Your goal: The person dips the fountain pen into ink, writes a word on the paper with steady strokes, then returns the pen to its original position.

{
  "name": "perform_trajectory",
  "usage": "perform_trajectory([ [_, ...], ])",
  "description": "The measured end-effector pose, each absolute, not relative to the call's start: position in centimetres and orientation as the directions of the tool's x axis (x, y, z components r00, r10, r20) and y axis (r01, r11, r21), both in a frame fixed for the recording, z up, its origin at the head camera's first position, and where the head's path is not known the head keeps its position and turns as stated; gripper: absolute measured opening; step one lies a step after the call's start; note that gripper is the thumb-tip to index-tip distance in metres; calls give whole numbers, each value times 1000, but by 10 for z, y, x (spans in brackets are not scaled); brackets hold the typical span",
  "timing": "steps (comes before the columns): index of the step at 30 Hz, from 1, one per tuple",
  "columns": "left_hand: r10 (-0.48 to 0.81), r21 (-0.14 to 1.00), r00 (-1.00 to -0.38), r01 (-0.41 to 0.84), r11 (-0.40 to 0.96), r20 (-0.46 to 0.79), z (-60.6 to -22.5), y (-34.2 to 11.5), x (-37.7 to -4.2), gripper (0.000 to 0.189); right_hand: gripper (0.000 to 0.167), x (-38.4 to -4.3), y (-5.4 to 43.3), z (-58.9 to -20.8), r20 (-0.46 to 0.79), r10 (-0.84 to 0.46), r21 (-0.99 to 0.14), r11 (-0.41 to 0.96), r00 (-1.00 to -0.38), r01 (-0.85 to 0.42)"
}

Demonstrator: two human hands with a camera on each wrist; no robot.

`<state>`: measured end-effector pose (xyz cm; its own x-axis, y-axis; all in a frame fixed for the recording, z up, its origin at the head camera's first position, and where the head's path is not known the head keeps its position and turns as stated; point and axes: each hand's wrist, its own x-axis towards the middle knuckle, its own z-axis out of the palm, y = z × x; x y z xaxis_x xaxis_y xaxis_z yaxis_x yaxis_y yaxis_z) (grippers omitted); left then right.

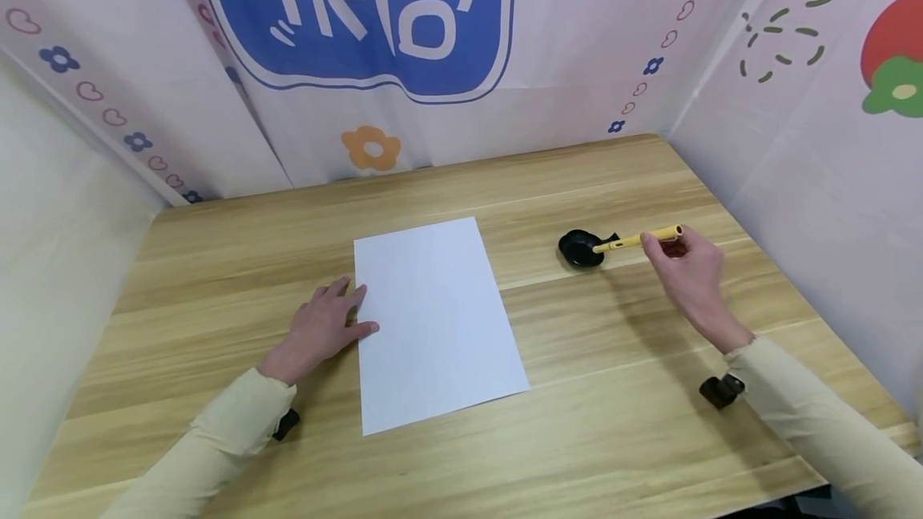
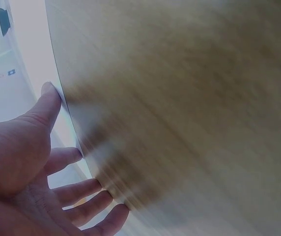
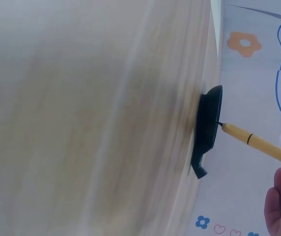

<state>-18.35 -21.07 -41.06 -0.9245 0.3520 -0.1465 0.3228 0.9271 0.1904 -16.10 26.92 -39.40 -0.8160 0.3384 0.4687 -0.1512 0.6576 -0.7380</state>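
Note:
A blank white sheet of paper [image 1: 440,327] lies on the wooden table. At its left edge rests my left hand [image 1: 322,327], fingers spread, thumb and forefinger on the paper; the left wrist view shows the thumb [image 2: 48,105] at the sheet's edge. My right hand [image 1: 688,271] pinches a yellow bamboo-like writing brush [image 1: 638,240] held at a slant. Its dark tip [image 3: 220,124] dips into a small black ink dish [image 1: 579,249] with a short handle, right of the paper. In the right wrist view the dish [image 3: 209,120] appears side-on; whatever it holds is hidden there.
The light wooden table [image 1: 447,463] ends against a printed white backdrop [image 1: 577,38] at the back. More white sheeting stands on the left and right sides. A black wrist camera [image 1: 721,391] hangs under the right sleeve, just above the tabletop.

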Motion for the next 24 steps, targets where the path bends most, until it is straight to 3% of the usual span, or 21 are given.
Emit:
perform_trajectory([
  [18, 358, 182, -925, 333, 925, -126, -413, -212, -182, 68, 18, -181, 248, -388, 461, 307, -743, 647, -833, -172],
  [24, 356, 175, -926, 332, 927, -127, -411, -213, -182, 68, 16, -187, 244, -389, 521, 267, -686, 697, -811, -211],
])
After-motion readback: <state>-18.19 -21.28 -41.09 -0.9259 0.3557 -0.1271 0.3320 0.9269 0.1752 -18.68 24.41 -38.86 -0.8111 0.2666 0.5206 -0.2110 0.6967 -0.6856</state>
